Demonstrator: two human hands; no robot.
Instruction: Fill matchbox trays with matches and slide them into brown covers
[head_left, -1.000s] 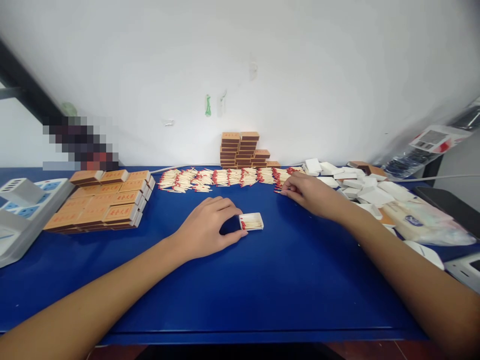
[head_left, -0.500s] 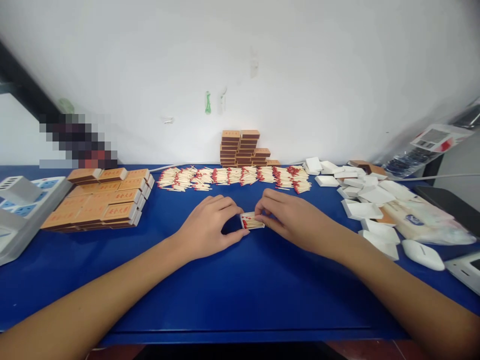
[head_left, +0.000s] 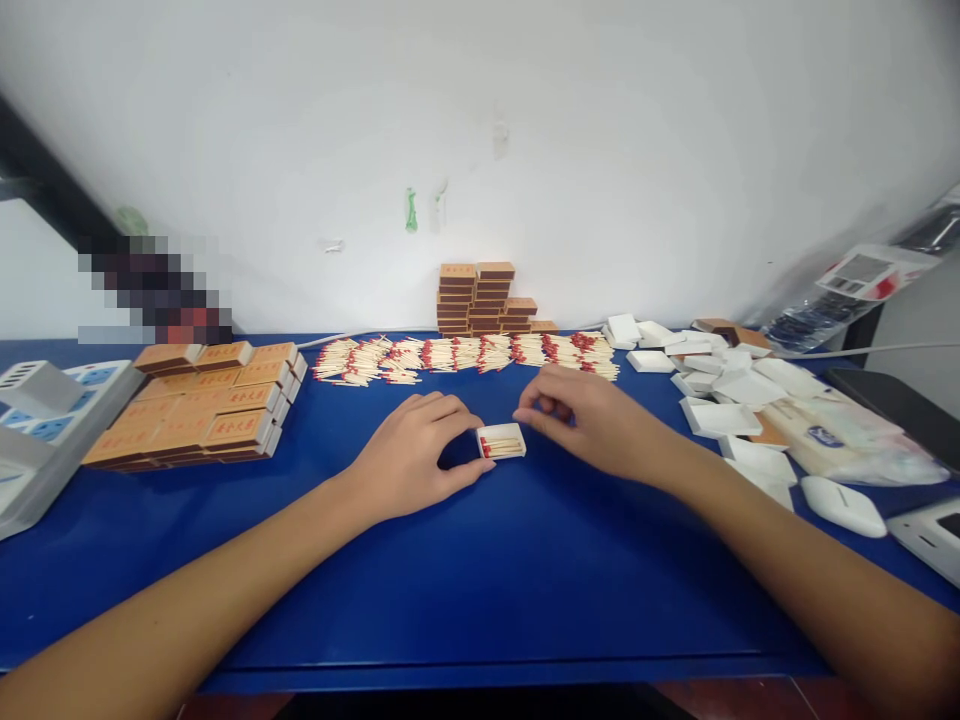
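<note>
A small white matchbox tray (head_left: 512, 434) lies open on the blue table, with several red-headed matches (head_left: 501, 449) side by side in it. My left hand (head_left: 420, 450) steadies the tray at its left end, thumb at the near corner and fingers at the far one. Just right of the tray, apart from it, is my right hand (head_left: 581, 415). Its fingers are curled, thumb tip close to the index finger, and nothing shows in them. Behind the hands, loose matches (head_left: 454, 353) lie in a long row of piles.
Orange matchboxes (head_left: 202, 400) are stacked at the left by a power strip (head_left: 82, 440). More matchbox sleeves (head_left: 476, 300) stand against the wall. At the right are heaped white trays (head_left: 724, 415), a tissue pack (head_left: 847, 440), a white earbud case (head_left: 844, 505) and a plastic bottle (head_left: 847, 290).
My right hand has drawn back to the right, off the tray, uncovering its right end and the matches. My left hand has stayed on the tray.
</note>
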